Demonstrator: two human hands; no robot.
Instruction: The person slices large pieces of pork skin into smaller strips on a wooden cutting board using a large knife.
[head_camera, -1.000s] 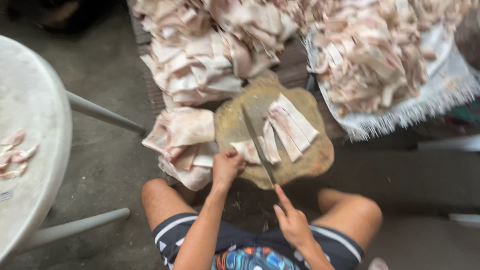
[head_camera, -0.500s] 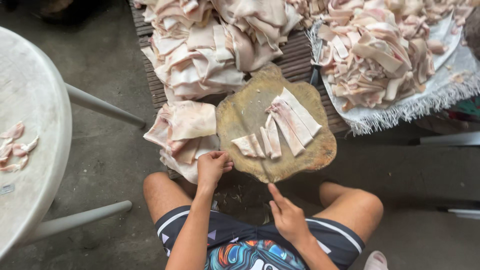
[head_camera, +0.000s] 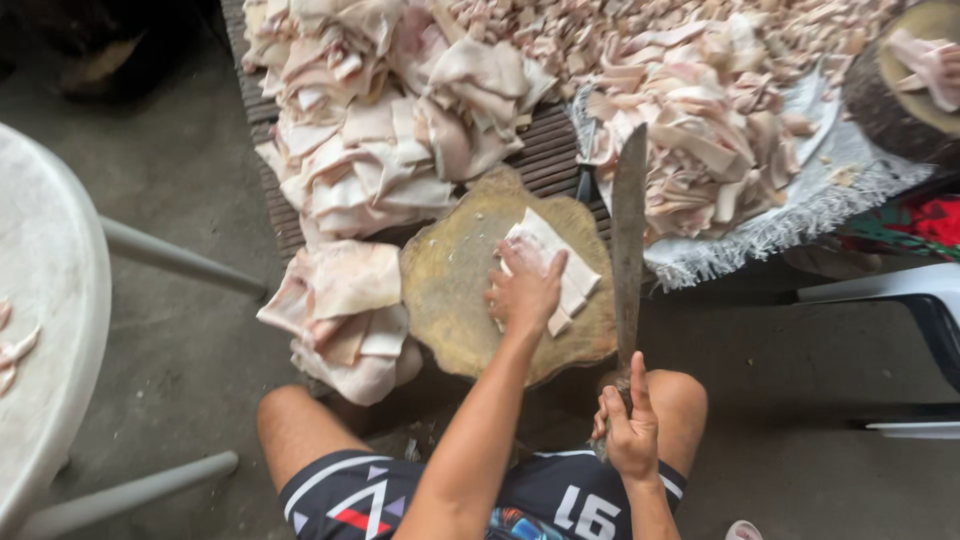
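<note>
A round wooden chopping block (head_camera: 455, 300) sits in front of my knees. My left hand (head_camera: 523, 290) presses down on a stack of pale pork skin strips (head_camera: 565, 265) lying on the block's right half. In my right hand (head_camera: 628, 432) is the handle of a long cleaver (head_camera: 629, 240), its blade raised and pointing away from me beside the strips. A loose pile of skin sheets (head_camera: 345, 315) lies left of the block.
Large heaps of pork skin (head_camera: 380, 120) cover a slatted platform behind the block. More cut pieces (head_camera: 710, 130) lie on a fringed white cloth (head_camera: 800, 220) at right. A white round table (head_camera: 45, 330) stands at left, another wooden block (head_camera: 905, 85) at top right.
My left hand has moved from the block's near edge onto the gathered strips. My right hand, empty before, now grips the cleaver with its blade lifted off the block.
</note>
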